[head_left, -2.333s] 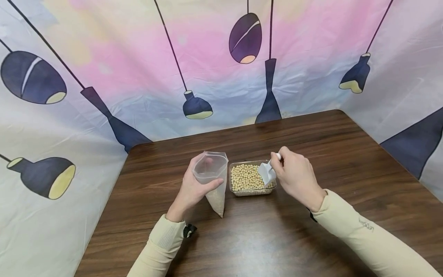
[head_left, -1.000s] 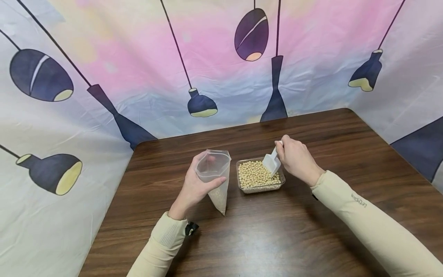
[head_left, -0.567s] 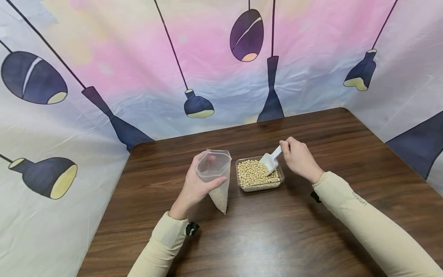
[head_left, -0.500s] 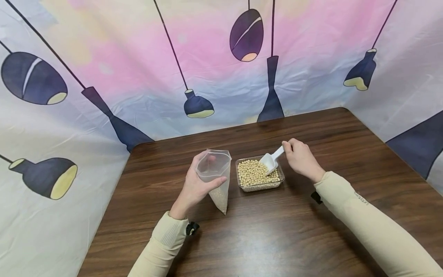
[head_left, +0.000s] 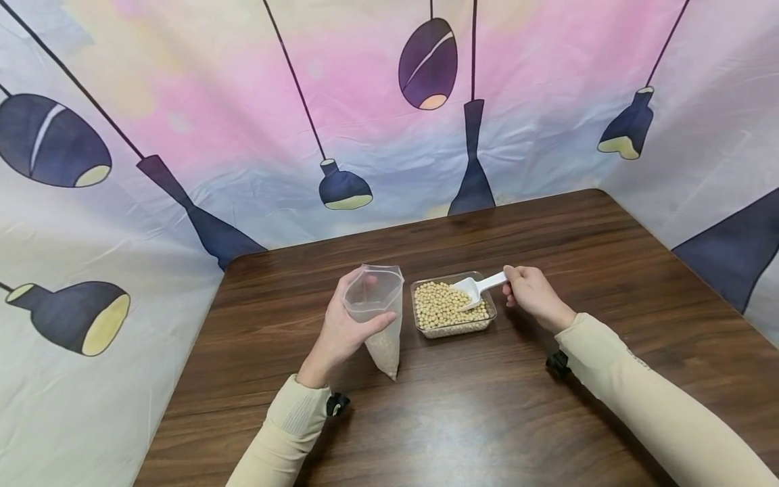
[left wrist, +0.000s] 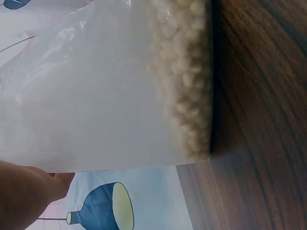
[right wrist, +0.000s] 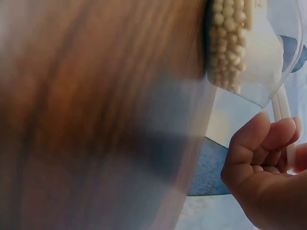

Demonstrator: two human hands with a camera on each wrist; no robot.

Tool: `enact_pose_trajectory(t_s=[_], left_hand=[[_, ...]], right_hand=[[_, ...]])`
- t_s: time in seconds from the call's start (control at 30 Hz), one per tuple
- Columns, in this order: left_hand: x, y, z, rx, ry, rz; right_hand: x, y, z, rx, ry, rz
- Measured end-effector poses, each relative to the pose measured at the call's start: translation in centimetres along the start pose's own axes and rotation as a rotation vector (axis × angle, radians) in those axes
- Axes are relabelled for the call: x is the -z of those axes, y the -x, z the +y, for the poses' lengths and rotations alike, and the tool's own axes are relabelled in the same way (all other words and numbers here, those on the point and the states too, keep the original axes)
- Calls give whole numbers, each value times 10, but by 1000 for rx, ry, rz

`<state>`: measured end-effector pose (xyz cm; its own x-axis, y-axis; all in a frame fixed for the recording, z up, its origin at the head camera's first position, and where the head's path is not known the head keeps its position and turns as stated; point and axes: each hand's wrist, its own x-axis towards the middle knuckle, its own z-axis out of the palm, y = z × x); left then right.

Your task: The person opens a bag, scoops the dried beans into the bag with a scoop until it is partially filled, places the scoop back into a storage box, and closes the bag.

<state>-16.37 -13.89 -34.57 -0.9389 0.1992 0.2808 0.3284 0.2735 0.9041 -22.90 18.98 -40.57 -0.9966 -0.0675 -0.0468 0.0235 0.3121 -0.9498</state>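
My left hand (head_left: 347,331) grips a translucent plastic bag (head_left: 385,338) round its upper part, thumb in front, its mouth spread wide. In the left wrist view, soybeans (left wrist: 184,81) lie along the bottom of the bag, which is at the tabletop. By its handle my right hand (head_left: 535,294) holds a white scoop (head_left: 471,289), also seen in the right wrist view as a handle (right wrist: 281,105) between curled fingers. The scoop's head dips into the soybeans (head_left: 441,306) inside a clear rectangular container (head_left: 456,331), just right of the bag.
Bag and container stand on a dark brown wooden table (head_left: 462,419). A pastel cloth backdrop (head_left: 365,101) printed with dark lamps hangs behind the table and at its sides.
My right hand has lowered and shifted rightward, tipping the scoop from a steep angle to a flatter one with its head in the soybeans. The left hand and bag stay about the same.
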Motion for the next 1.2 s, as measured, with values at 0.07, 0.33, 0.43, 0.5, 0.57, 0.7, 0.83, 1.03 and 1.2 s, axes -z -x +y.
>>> enact_pose_trajectory(t_s=[0.07,0.33,0.43,0.5,0.57,0.7,0.83,1.03,1.2], left_hand=[[0,0,0,2,0,3],[2,-2,-17,-16,6,18],[2,-4,-29,-7,11,23],[2,-4,-25,-1,10,19],[1,-1,-15,7,10,14],[1,2,0,13,6,12],[1,2,-3,25,7,11],[1,-4,-32,2,20,24],[1,-5,-36,-42,17,42]], right_hand=[[-2,1,0,-17,-50,-4],[-8,0,2,-61,-119,31],[-9,0,3,-67,-121,50],[-9,1,3,-72,-120,67],[-9,1,3,-71,-111,72],[-10,2,2,-68,-115,35],[-6,3,0,-91,-153,-13],[7,4,0,-128,-236,-64],[14,5,-2,-180,-324,-103]])
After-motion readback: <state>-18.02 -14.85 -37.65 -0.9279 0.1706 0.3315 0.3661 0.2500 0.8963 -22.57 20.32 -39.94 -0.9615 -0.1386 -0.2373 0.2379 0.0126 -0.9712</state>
